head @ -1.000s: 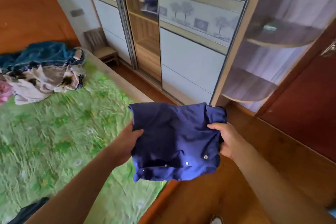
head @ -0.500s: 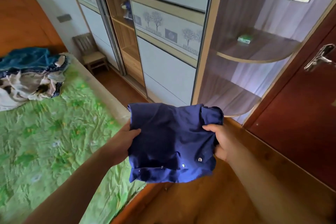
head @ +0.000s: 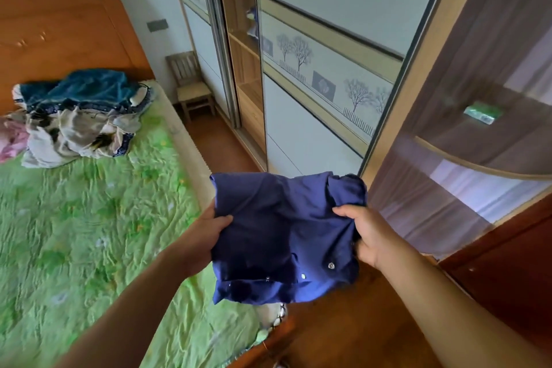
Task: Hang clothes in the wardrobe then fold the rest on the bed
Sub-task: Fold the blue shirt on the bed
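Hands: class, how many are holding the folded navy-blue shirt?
2. The left hand grips the folded navy-blue buttoned shirt at its left edge; the right hand grips its right edge.

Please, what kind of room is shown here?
Most likely a home bedroom: a bed with a green cover and wooden headboard, a sliding-door wardrobe beside it, and a pile of clothes on the bed.

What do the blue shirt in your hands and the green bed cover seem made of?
Blue shirt: thin matte woven cloth, probably cotton or a blend; it creases softly and carries shiny snap buttons. Green bed cover: light crinkled fabric, finely wrinkled; fibre unclear.
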A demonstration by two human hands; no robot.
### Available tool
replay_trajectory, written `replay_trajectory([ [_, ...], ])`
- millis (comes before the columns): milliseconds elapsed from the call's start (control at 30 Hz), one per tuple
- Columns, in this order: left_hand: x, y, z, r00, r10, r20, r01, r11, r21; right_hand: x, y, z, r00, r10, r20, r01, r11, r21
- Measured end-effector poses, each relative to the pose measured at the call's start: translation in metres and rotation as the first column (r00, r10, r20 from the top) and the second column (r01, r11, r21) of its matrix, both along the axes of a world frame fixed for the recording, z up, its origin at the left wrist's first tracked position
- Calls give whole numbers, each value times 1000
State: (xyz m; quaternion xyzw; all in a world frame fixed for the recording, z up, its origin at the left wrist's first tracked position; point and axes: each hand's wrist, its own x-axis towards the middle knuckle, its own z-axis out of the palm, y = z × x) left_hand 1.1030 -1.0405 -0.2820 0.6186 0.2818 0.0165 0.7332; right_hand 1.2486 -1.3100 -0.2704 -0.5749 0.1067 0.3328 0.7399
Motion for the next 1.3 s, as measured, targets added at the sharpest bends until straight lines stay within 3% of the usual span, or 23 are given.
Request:
replay_trajectory([
  [467, 96, -6, 17, 922, 377, 92, -379, 925, 9, 173, 74, 3, 941, 320, 111, -327, 943, 55],
  [700, 120, 8, 35, 880, 466, 96, -472, 880, 54, 213, 127, 19, 873, 450, 189, -465, 884, 46],
  [1000, 180, 91, 16, 873, 482, 73, -486, 873, 45, 267, 219, 2, 872, 432, 230, -435, 899, -42],
  [1300, 292, 259, 3, 910, 409, 60, -412, 911, 35, 357, 371, -6, 924, 324, 202, -324, 946, -32],
])
